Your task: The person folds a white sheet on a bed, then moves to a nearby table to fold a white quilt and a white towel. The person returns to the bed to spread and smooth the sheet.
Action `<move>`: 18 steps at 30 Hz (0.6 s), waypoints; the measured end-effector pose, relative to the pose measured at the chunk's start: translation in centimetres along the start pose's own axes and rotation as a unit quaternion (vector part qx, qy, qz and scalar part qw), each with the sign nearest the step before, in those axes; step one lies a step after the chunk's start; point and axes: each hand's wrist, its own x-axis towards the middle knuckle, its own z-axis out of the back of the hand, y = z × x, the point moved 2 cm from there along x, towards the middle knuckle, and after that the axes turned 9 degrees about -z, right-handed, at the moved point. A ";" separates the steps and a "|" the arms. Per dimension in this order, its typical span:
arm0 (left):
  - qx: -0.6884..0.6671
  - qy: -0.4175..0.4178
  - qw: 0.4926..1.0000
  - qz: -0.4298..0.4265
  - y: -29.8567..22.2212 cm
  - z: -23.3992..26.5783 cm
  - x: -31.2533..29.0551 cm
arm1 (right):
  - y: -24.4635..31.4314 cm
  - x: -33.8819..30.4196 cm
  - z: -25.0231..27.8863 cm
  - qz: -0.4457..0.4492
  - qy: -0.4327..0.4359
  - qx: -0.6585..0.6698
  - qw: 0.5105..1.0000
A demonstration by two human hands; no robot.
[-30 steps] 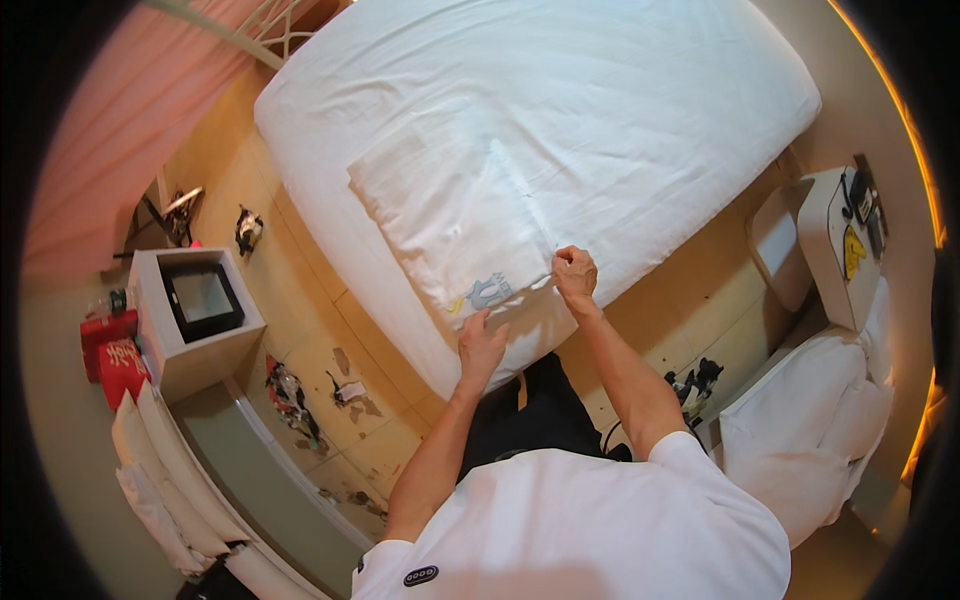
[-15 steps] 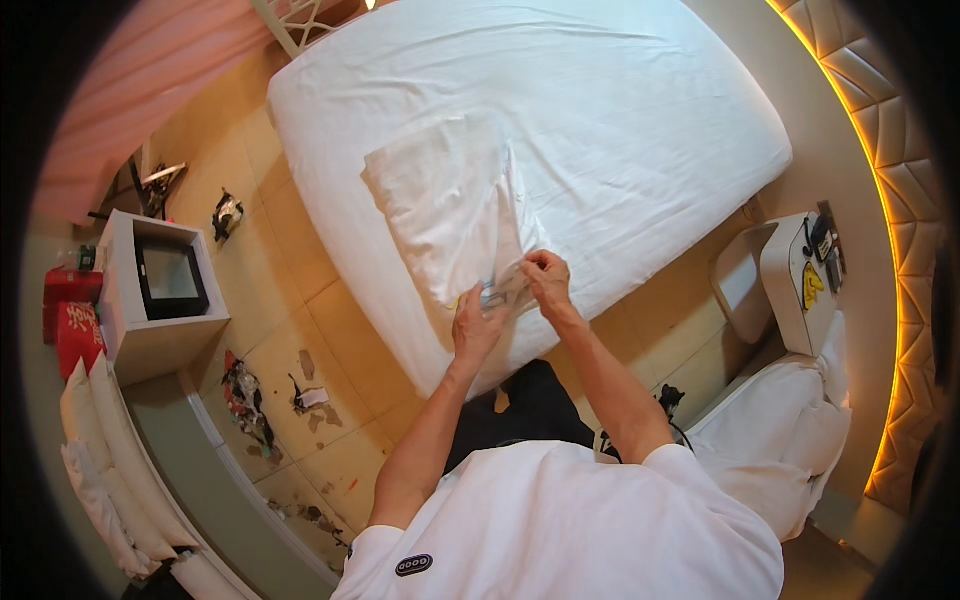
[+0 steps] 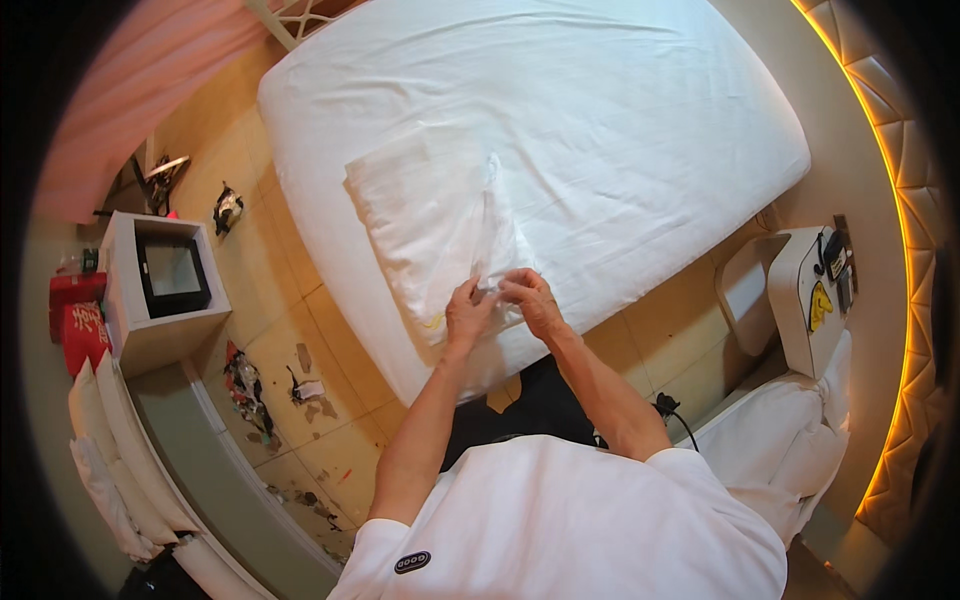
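Note:
On the near left part of the white-sheeted bed (image 3: 600,130) lies a folded white cloth (image 3: 415,225), in what looks like a clear plastic bag (image 3: 490,225). At the near right corner of the bundle, my left hand (image 3: 468,314) pinches the thin clear plastic. My right hand (image 3: 533,304) is close beside it, fingers bent and pressed together on the same plastic. The bag's loose edge is bunched between my two hands, and its exact shape there is blurred. A small yellow mark (image 3: 434,322) shows at the cloth's near edge.
To the left a white cabinet (image 3: 120,300) stands on the tiled floor (image 3: 330,340), with litter (image 3: 250,390) scattered nearby. A white bedside table (image 3: 795,290) is at the right, above a heap of white bedding (image 3: 770,430). A pink curtain (image 3: 140,110) hangs at the far left.
My hands have come closer together, the right one moving left and nearer to me. The printed part of the plastic that showed between them is now bunched up. The bundle sits slightly nearer.

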 end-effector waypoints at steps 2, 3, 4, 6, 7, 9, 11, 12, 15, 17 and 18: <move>-0.029 0.028 0.998 0.040 0.3 -0.2 0.9 | -0.3 0.2 1.2 -0.040 -0.012 0.048 0.998; -0.041 0.041 0.996 0.061 0.0 -0.3 1.1 | -0.3 0.4 1.9 -0.054 -0.021 0.058 0.997; -0.044 0.035 0.998 0.041 -0.7 -0.6 1.2 | -0.3 0.6 2.4 -0.068 -0.030 0.068 0.995; -0.064 0.043 0.993 0.089 -0.9 -1.1 1.4 | -0.1 1.1 3.1 -0.092 -0.026 0.062 0.993; -0.074 0.045 0.990 0.112 -0.8 -1.2 1.4 | 0.2 1.4 3.4 -0.109 -0.015 0.035 0.993; -0.101 0.018 0.983 0.154 0.1 -0.5 1.1 | 0.7 1.8 3.6 -0.142 0.009 -0.021 0.990; -0.127 0.010 0.976 0.176 -0.2 -0.1 1.5 | 0.1 3.4 5.4 -0.129 0.002 -0.099 0.987; -0.137 0.008 0.974 0.182 -0.9 0.5 1.7 | 0.4 3.4 5.1 -0.123 0.001 -0.140 0.982; -0.156 0.036 0.971 0.177 -1.4 1.5 1.9 | 1.2 2.0 4.3 -0.153 -0.007 -0.050 0.987; -0.173 0.047 0.969 0.172 -2.2 1.6 1.7 | 0.9 2.7 3.2 -0.152 0.043 -0.069 0.985; -0.205 0.060 0.963 0.166 -3.2 1.5 1.6 | 1.3 2.8 2.5 -0.146 0.058 -0.083 0.984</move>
